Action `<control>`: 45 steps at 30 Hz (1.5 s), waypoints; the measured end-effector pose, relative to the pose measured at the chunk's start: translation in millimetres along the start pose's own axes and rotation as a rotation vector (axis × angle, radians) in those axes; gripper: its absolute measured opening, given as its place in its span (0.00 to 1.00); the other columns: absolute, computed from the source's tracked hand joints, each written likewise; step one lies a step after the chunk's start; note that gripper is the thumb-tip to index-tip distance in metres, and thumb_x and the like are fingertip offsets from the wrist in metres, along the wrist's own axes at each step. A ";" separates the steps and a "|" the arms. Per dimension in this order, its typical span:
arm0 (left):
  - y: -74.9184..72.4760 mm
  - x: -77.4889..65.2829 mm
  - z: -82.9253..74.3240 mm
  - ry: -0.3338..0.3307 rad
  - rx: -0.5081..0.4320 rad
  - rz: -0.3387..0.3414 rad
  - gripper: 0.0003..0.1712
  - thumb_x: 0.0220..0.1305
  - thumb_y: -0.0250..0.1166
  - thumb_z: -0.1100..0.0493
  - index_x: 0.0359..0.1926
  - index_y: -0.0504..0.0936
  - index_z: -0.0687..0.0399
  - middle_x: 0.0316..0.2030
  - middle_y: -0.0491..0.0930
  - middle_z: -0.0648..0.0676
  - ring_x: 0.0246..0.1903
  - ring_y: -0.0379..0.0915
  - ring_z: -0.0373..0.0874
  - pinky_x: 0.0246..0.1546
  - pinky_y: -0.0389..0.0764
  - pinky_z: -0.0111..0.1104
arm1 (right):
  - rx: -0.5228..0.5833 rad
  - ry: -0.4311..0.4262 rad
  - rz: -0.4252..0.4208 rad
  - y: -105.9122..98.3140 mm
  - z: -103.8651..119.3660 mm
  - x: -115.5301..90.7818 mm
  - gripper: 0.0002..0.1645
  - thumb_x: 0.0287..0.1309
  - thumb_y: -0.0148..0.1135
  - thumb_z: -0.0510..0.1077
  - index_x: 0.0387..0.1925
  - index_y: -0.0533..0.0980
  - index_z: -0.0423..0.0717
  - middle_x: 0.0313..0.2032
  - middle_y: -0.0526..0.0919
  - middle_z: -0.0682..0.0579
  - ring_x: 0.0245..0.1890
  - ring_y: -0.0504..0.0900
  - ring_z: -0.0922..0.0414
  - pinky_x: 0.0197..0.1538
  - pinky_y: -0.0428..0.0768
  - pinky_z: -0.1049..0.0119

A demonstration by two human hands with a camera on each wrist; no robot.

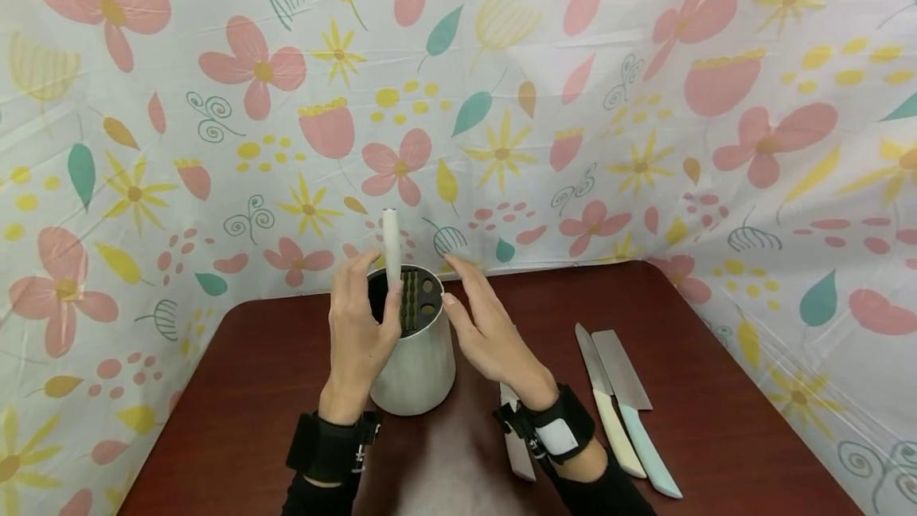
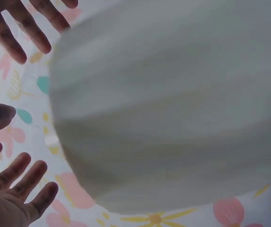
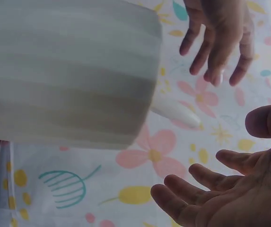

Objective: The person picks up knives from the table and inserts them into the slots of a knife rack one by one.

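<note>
A pale knife block (image 1: 415, 377), round and ribbed, stands upright on the table with a dark slotted insert (image 1: 410, 301) in its top. One white handle (image 1: 391, 249) rises from its left part, and also shows as a handle (image 3: 178, 112) in the right wrist view. My left hand (image 1: 361, 333) is raised at the left of the block, fingers spread and apart from the handle. On the other side my right hand (image 1: 494, 333) hovers by the rim, fingers extended, nothing held. The block's wall (image 2: 168, 109) fills most of the left wrist view.
Right of the block lie a knife with a cream handle (image 1: 618, 436) and a cleaver with a light blue handle (image 1: 650, 452). Another knife with a white handle (image 1: 519, 452) lies partly hidden under my right wrist. A flowered cloth (image 1: 501, 102) hangs behind the brown table (image 1: 258, 420).
</note>
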State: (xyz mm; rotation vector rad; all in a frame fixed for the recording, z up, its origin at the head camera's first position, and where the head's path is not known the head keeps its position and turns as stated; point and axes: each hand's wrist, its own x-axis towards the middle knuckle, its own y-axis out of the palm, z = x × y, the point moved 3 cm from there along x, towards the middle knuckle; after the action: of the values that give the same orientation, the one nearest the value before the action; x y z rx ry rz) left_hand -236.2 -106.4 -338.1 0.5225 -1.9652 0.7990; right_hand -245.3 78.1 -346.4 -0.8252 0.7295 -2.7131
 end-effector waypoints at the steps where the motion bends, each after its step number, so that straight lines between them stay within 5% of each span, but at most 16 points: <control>1: 0.3 -2.2 -3.4 -0.001 -0.003 0.002 0.29 0.66 0.68 0.65 0.66 0.72 0.62 0.58 0.76 0.65 0.58 0.73 0.60 0.59 0.75 0.54 | 0.005 -0.001 -0.009 -2.3 1.0 -3.3 0.32 0.80 0.42 0.53 0.79 0.52 0.60 0.79 0.56 0.55 0.81 0.53 0.54 0.79 0.58 0.44; 17: 1.9 -34.3 -70.4 0.059 -0.047 -0.011 0.27 0.65 0.67 0.62 0.65 0.75 0.58 0.60 0.77 0.62 0.61 0.74 0.57 0.63 0.71 0.47 | -0.045 -0.069 -0.125 -29.5 26.9 -54.1 0.34 0.79 0.46 0.45 0.80 0.52 0.61 0.80 0.54 0.55 0.80 0.55 0.54 0.75 0.63 0.42; 34: -1.6 -63.1 -104.1 0.075 -0.072 -0.021 0.21 0.73 0.61 0.54 0.61 0.77 0.62 0.59 0.77 0.61 0.57 0.74 0.55 0.61 0.69 0.39 | -0.117 -0.052 -0.176 -35.3 33.5 -91.8 0.37 0.77 0.48 0.40 0.80 0.52 0.62 0.79 0.54 0.57 0.79 0.58 0.55 0.72 0.65 0.48; 41: -3.9 -77.4 -110.2 0.074 -0.047 -0.008 0.22 0.74 0.61 0.54 0.62 0.77 0.61 0.59 0.77 0.60 0.58 0.74 0.54 0.63 0.68 0.36 | -0.110 -0.069 -0.178 -27.7 36.2 -102.5 0.37 0.75 0.51 0.38 0.79 0.54 0.61 0.79 0.56 0.57 0.78 0.59 0.55 0.75 0.57 0.76; 45: -2.9 -88.8 -111.5 0.055 -0.036 -0.005 0.23 0.73 0.61 0.53 0.63 0.77 0.59 0.60 0.77 0.60 0.58 0.74 0.53 0.65 0.67 0.32 | -0.138 -0.083 -0.182 -24.7 37.2 -106.9 0.38 0.74 0.51 0.37 0.79 0.54 0.60 0.78 0.57 0.56 0.78 0.59 0.55 0.75 0.53 0.81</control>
State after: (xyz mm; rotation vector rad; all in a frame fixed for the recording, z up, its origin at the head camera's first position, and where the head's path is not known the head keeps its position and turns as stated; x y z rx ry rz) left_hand -124.7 -25.2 -374.0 0.4792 -1.9230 0.7652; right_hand -137.9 120.3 -356.3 -1.0778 0.8701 -2.7904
